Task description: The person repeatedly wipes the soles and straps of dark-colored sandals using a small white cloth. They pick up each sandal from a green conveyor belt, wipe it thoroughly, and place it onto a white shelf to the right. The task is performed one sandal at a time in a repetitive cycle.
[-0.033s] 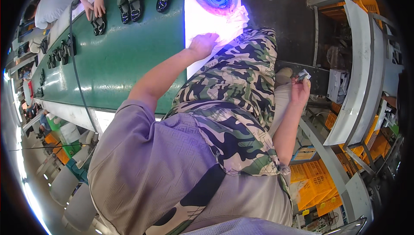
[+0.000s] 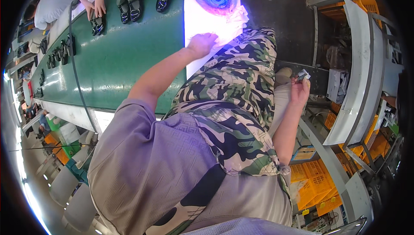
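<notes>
Nothing has shifted: the left hand (image 2: pixel 202 44) still rests loosely closed on the white sheet (image 2: pixel 202 19) on the counter (image 2: pixel 129 58), while the right hand (image 2: pixel 299 90) pinches a small pale piece (image 2: pixel 302 75) beside the lap.

Green conveyor belt (image 2: pixel 125 58), camouflage apron (image 2: pixel 233 114)

Shoe factory: green conveyor belt (image 2: pixel 125 58), shoes (image 2: pixel 129 4).

We see a long green conveyor belt (image 2: pixel 125 58) running up the left, a dark floor (image 2: pixel 276 15) above, orange crates (image 2: pixel 310 183) stacked at lower right, a grey metal frame (image 2: pixel 358 75) alongside, and pale chairs (image 2: pixel 69 192) at lower left.
</notes>
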`<state>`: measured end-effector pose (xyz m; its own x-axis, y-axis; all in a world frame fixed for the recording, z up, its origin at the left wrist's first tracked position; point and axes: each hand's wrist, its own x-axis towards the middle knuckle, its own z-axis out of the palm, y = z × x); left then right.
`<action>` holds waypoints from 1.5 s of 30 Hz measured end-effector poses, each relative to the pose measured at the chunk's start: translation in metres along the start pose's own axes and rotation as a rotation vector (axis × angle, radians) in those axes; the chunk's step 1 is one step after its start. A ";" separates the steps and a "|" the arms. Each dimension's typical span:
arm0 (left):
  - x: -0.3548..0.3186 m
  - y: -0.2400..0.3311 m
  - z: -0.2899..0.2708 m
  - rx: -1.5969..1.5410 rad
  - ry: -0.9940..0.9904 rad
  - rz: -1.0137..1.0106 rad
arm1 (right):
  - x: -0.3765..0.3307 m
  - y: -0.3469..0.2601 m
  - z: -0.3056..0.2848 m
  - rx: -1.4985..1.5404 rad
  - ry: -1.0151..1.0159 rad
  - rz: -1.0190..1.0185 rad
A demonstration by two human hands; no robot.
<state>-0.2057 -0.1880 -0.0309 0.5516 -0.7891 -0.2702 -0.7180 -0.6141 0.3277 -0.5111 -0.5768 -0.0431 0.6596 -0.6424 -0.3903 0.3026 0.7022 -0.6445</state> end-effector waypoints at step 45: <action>-0.098 0.003 0.024 0.155 -0.124 0.294 | 0.004 0.001 0.002 -0.032 0.004 0.036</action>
<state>-0.2721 -0.1115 -0.0254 0.2626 -0.9185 -0.2957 -0.8998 -0.3438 0.2687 -0.5066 -0.5774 -0.0439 0.6670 -0.6180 -0.4162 0.2562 0.7147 -0.6508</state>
